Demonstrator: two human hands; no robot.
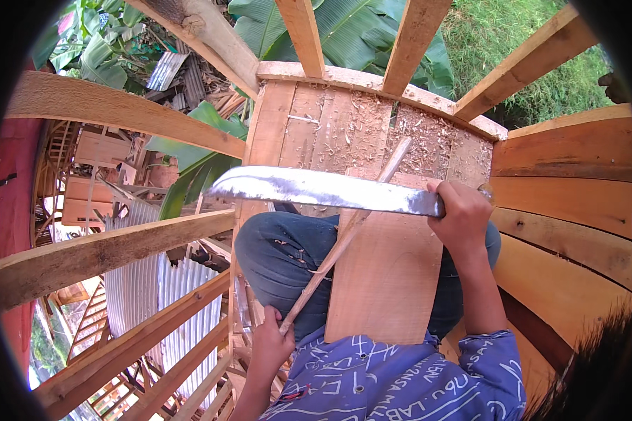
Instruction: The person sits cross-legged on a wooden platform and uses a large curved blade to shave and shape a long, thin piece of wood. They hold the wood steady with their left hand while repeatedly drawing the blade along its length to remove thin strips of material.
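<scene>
My right hand (462, 212) is closed round the handle of a machete (316, 188). Its broad shiny blade points left, level across my lap, and passes over a thin wooden stick (330, 261). At the lower left, my left hand (270, 344) grips the stick's near end. From there the stick slants up and to the right, across my left thigh and over a board, to a tip beyond the blade. Whether the blade touches the stick I cannot tell. The flat wooden board (386, 281) lies on my lap between my thighs.
Wood shavings (372, 119) litter the plank floor (267, 112) in front of me. Wooden rails (119, 245) stand on the left and at the far side, with a plank wall (569, 203) at right. Beyond the left rails, corrugated metal sheets (189, 302) lie lower down.
</scene>
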